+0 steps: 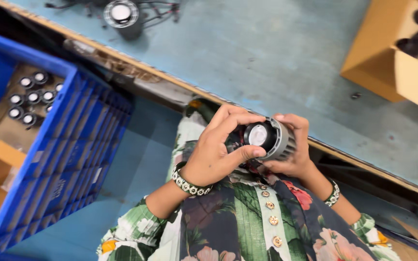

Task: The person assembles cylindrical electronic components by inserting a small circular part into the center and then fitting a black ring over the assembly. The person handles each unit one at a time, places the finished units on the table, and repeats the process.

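Grey finned lamp housing [273, 139] gripped by curled fingers [238, 153] of both hands.

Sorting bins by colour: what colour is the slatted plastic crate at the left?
Blue plastic crate, clearest in the head view.

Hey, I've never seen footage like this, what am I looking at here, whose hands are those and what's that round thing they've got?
This is one picture from a camera worn on a person's head, looking down at their own two bare hands. Both hands hold a round grey ribbed metal housing with a white disc in a black ring at its face. The left hand grips the front, the right hand cups the back. Ahead lies a worn blue-grey worktable with a second similar round housing among black wires, and an open brown cardboard box. Beside the person stands a blue plastic crate holding small black-and-white round parts.
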